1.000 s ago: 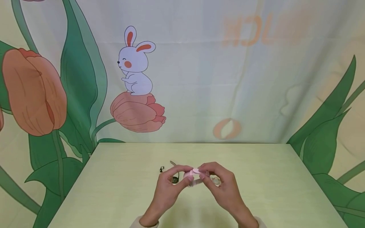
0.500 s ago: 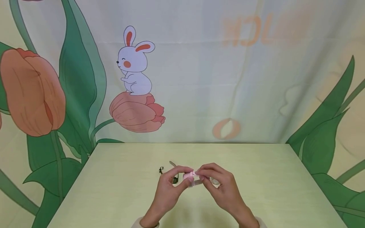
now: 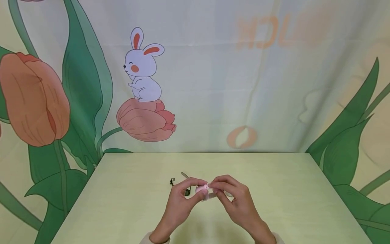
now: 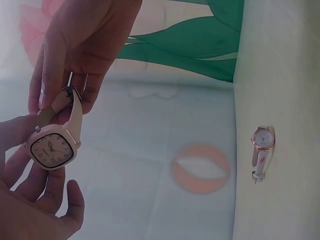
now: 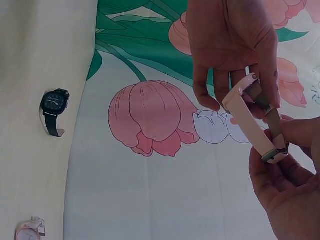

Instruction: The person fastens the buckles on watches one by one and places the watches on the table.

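A pale pink wristwatch (image 4: 52,150) with a squarish, dark-rimmed dial is held up above the table between both hands. My left hand (image 3: 181,200) pinches it by the case, thumb on one side and fingers on the other. With thumb and fingertips my right hand (image 3: 239,200) pinches the strap at its dark buckle (image 5: 275,155). The strap (image 5: 250,125) forms a loop, its two parts meeting at the buckle. Fingers cover some of the strap end, so I cannot tell whether it is fastened.
On the table (image 3: 122,203), beyond my left hand, lies a black watch (image 5: 54,102). A smaller watch with a round dial and light strap (image 4: 262,140) lies behind my right hand. A printed curtain (image 3: 198,84) hangs at the table's far edge.
My right hand's fingers have shifted slightly left along the strap toward the left hand, and the pink watch has turned a little. My left hand has barely moved.
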`<state>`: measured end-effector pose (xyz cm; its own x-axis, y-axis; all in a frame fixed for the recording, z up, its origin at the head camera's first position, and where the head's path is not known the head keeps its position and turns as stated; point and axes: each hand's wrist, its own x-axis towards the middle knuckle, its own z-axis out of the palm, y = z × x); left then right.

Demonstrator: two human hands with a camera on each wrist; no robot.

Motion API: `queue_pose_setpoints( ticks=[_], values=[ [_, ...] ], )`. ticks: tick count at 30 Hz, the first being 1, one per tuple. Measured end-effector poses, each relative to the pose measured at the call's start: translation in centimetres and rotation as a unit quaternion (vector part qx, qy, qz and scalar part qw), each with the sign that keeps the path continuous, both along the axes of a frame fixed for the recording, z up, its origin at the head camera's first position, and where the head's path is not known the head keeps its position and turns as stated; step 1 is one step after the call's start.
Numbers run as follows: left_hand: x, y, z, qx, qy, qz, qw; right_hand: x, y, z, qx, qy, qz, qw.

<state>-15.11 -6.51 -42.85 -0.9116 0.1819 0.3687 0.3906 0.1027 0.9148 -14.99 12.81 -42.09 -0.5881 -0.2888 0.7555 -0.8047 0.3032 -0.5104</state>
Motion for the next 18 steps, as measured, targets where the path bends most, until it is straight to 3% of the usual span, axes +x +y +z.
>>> queue_pose_setpoints(
  ticks=[5,11,18],
  values=[
    [0.04,0.16,-0.01,0.005,-0.004,-0.008,0.9999,-0.14,-0.05,-0.23,0.0,0.001,-0.003,1.0],
    [-0.06,0.32,-0.01,0.027,-0.015,-0.003,0.9995,-0.03,0.14,-0.51,-0.018,-0.04,-0.047,0.998],
    [0.0,0.26,0.07,0.027,-0.031,0.001,0.9991,-0.1,0.32,-0.62,-0.041,-0.029,-0.04,0.9979]
  ],
)
